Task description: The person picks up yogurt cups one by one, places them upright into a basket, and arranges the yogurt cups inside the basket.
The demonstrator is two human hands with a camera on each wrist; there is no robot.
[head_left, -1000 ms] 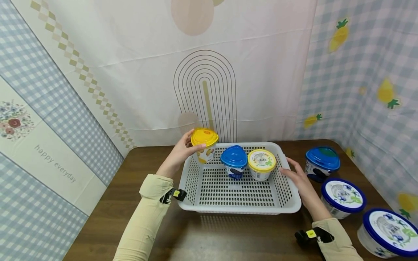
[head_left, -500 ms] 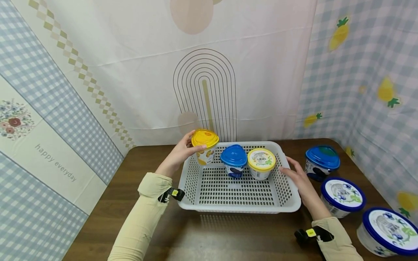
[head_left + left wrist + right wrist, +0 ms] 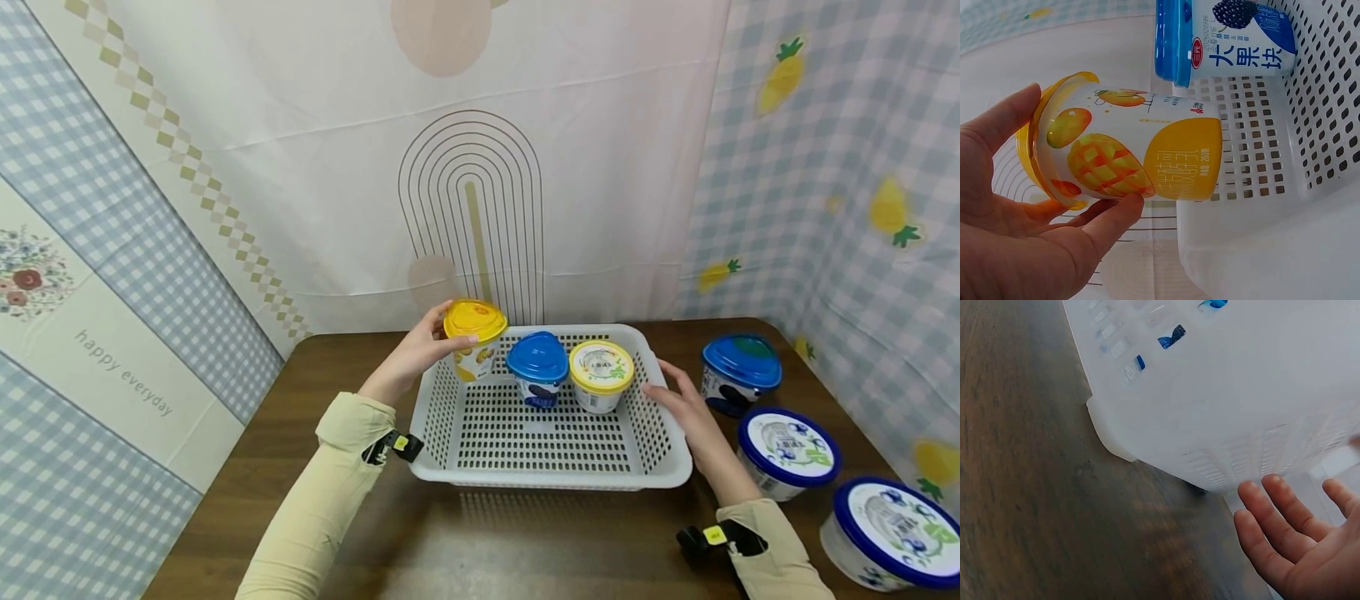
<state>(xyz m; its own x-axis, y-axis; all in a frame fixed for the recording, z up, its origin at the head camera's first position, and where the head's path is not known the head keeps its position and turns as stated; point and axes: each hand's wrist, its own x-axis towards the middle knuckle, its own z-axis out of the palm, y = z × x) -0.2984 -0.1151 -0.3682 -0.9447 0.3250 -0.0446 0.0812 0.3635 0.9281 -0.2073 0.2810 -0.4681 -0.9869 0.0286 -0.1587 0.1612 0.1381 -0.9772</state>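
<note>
My left hand [image 3: 415, 354] holds a mango yogurt cup [image 3: 477, 337] with a yellow lid, thumb and fingers round its upper part. It hangs upright over the back-left corner of a light grey plastic basket [image 3: 551, 481]. To its right, inside the basket, stand a blue-lidded yogurt cup [image 3: 538, 371] with blackberry print and a round yellow-lidded tub [image 3: 601, 375]. My right hand [image 3: 693, 421] holds the basket's right rim, thumb over the top and fingers outside. In the right wrist view those fingers [image 3: 1279, 519] are loosely bent beside the outer wall.
Right of the basket stand another blue-lidded cup [image 3: 740, 375] and two round blue-rimmed tubs, the middle tub [image 3: 787, 448] and the near tub [image 3: 900, 533], close to my right forearm. The brown wooden table [image 3: 480, 550] ends at a patterned cloth backdrop [image 3: 337, 208].
My left hand has moved the mango yogurt cup slightly right and down over the basket's back-left corner. The right hand and the basket stay where they were.
</note>
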